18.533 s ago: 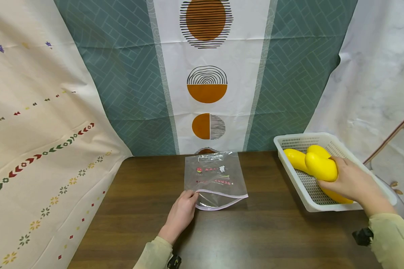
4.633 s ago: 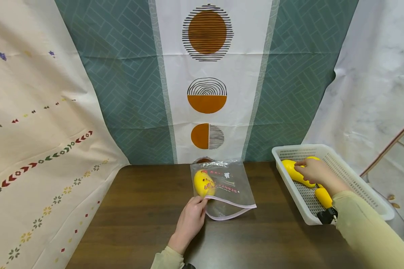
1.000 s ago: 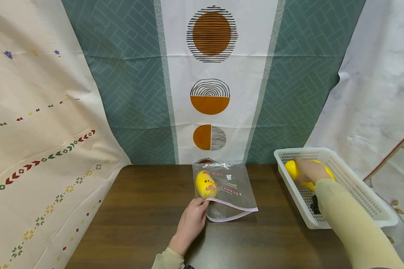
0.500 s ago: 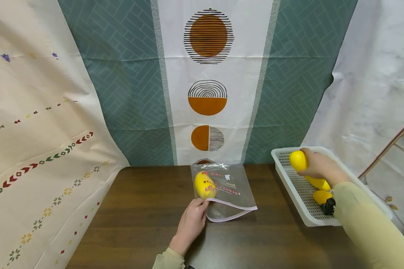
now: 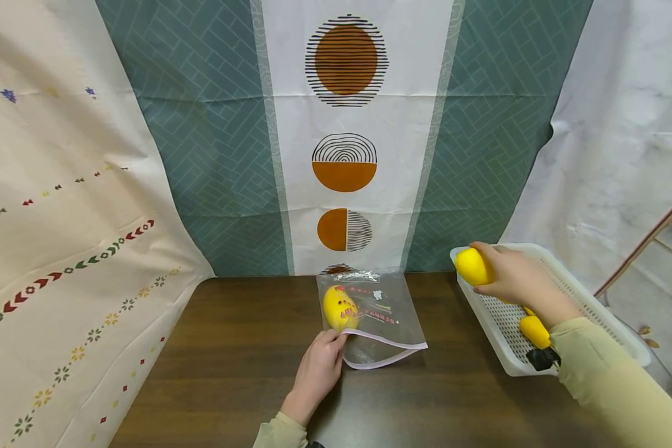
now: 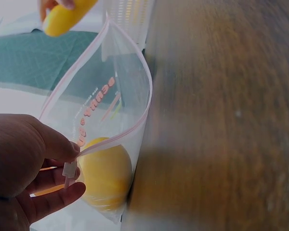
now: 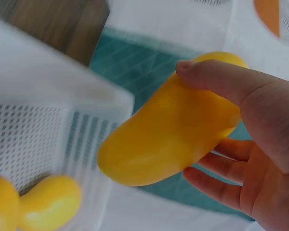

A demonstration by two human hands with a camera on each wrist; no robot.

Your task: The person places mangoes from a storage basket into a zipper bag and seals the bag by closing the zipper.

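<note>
A clear zip bag (image 5: 378, 311) with pink printing lies on the table, its mouth gaping toward the person. My left hand (image 5: 318, 367) pinches the left end of its pink-edged opening, beside a small slider (image 6: 70, 169) seen in the left wrist view. Inside the bag sits one yellow mango (image 5: 338, 306), at the left side. Over the basket's left rim my right hand (image 5: 512, 277) grips another smooth yellow mango (image 7: 168, 130), thumb on one side and fingers on the other. More yellow mangoes (image 7: 50, 202) lie in the white basket (image 5: 495, 330), partly hidden by my right arm.
The brown wooden table (image 5: 229, 361) runs back to a hanging green and white cloth (image 5: 213, 155). A cream patterned cloth (image 5: 89, 280) hangs at the left, and a pale marbled cloth (image 5: 621, 186) stands behind the basket on the right.
My right hand reached into the basket, took hold of a mango and lifted it up and leftward over the rim. The left hand keeps its place on the bag. The bagged mango arrived earlier.
</note>
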